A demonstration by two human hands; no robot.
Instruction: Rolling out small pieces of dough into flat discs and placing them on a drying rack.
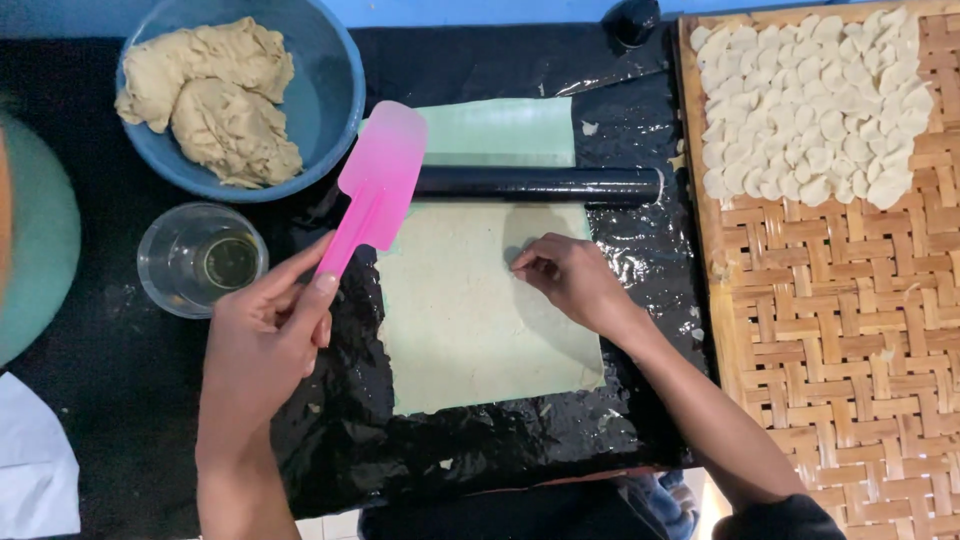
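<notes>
My left hand [262,335] grips the handle of a pink spatula [375,185], its blade pointing up over the top left corner of a thin rolled dough sheet [465,310]. The sheet lies on a pale green mat [500,130] on black plastic. My right hand [565,280] rests on the sheet's upper right part, fingertips pinched together on the dough surface. A black rolling pin [535,185] lies across the mat just above the sheet.
A blue bowl [330,90] with lumps of beige dough [215,95] sits top left. A clear glass [200,258] with a little oil stands beside my left hand. A woven bamboo tray [840,330] at right carries several small cut dough pieces [810,100].
</notes>
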